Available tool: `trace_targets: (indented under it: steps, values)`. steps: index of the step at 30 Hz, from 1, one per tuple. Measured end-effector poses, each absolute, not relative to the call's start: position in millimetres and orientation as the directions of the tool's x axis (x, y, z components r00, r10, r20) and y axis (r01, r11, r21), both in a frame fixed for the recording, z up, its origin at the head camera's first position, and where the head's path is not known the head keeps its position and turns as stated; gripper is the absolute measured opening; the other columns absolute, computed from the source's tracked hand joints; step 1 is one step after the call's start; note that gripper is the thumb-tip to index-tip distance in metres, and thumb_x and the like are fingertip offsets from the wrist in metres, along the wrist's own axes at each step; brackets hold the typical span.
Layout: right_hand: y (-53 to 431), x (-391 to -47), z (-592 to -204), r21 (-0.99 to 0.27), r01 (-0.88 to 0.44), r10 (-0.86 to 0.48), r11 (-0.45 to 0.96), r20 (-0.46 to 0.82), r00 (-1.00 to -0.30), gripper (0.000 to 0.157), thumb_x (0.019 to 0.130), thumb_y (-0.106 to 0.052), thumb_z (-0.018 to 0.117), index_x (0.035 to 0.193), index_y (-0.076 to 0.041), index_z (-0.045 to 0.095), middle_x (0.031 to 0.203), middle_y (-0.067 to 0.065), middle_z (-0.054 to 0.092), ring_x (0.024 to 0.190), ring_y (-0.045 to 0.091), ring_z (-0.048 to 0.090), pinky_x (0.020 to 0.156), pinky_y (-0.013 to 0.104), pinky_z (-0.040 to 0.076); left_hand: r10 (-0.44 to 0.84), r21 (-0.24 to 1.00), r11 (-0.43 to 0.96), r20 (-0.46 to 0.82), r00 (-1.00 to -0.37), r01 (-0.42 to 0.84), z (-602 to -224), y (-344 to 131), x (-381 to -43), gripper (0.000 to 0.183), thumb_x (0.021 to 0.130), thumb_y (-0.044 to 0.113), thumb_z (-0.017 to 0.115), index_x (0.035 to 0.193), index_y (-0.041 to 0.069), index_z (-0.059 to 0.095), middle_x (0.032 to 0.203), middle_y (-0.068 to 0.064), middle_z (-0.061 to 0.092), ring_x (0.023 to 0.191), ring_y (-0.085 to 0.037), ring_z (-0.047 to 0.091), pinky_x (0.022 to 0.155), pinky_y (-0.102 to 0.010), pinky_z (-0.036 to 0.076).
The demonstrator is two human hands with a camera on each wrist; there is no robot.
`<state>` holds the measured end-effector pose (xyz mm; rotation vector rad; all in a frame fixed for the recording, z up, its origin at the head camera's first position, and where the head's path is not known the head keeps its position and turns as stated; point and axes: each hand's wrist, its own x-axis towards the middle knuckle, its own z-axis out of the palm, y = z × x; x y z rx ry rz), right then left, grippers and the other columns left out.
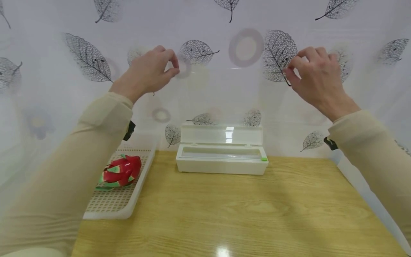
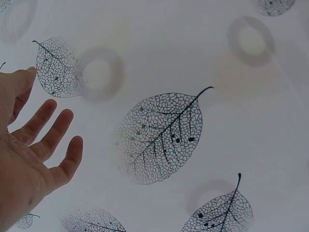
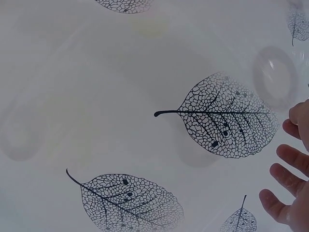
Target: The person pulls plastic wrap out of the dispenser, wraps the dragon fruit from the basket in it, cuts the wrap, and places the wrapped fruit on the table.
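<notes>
You can read no text, label, brand, number or sign in any of the 3 views: none on the white box (image 1: pixel 221 167), the leaf-patterned backdrop (image 1: pixel 195 49) behind it, or the basket (image 1: pixel 138 188) to its left.

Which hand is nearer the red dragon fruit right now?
Left. In the head view, the left hand is raised above and slightly right of the dragon fruit; the right hand is also raised, much farther right.
</notes>
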<state>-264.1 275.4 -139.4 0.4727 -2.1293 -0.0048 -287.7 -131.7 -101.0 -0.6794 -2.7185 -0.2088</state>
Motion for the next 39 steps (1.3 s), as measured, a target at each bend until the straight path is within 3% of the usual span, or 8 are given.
trace_targets:
  steps: [14, 25, 39]
  values:
    - [275, -264, -135, 0.161, -0.320, -0.311, 0.934, 0.809, -0.499, 0.025, 0.102, -0.020, 0.061, 0.098, 0.003, 0.070, 0.118, 0.028, 0.066, 0.113, 0.053, 0.056, 0.083, 0.068, 0.042, 0.412, 0.081, 0.882, 0.347, -0.843, 0.464, -95, -130, -288, 0.037, 0.109, 0.032, 0.045, 0.134, 0.009, 0.056, 0.150, -0.022, 0.048, 0.117, -0.040, 0.055, 0.104, -0.060, 0.046]
    - [273, -265, -131, 0.123, -0.325, -0.286, 0.938, 0.803, -0.523, 0.026, 0.103, -0.020, 0.060, 0.099, 0.003, 0.070, 0.121, 0.029, 0.065, 0.115, 0.052, 0.054, 0.086, 0.068, 0.041, 0.407, 0.067, 0.886, 0.361, -0.839, 0.458, -91, -133, -285, 0.036, 0.109, 0.032, 0.044, 0.134, 0.009, 0.056, 0.149, -0.021, 0.049, 0.112, -0.040, 0.056, 0.099, -0.062, 0.049]
    - [274, -263, -126, 0.109, -0.313, -0.271, 0.944, 0.798, -0.539, 0.029, 0.103, -0.023, 0.060, 0.102, 0.004, 0.070, 0.123, 0.029, 0.064, 0.117, 0.051, 0.053, 0.090, 0.067, 0.040, 0.393, 0.074, 0.892, 0.362, -0.845, 0.447, -87, -133, -284, 0.039, 0.109, 0.035, 0.043, 0.136, 0.010, 0.055, 0.150, -0.021, 0.048, 0.117, -0.040, 0.054, 0.104, -0.064, 0.046]
